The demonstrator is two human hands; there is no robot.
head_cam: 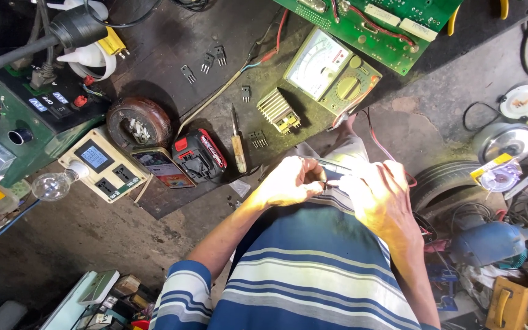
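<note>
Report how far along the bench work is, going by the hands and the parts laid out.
Done: nothing shows as finished. In hand: left hand and right hand pinch a thin dark probe between them. Left: loose transistors, heatsink and green circuit board lie untouched.

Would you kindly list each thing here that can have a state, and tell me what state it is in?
Left hand: pinching a small dark part.
Right hand: fingers curled, holding a thin probe against that part.
Light bulb: unlit, plugged into the cream socket box.
Analog meter: lying face up, red lead attached.
Screwdriver: lying loose on the mat.
Battery pack: lying loose, unconnected.
Circuit board: bare, uncased.
</note>
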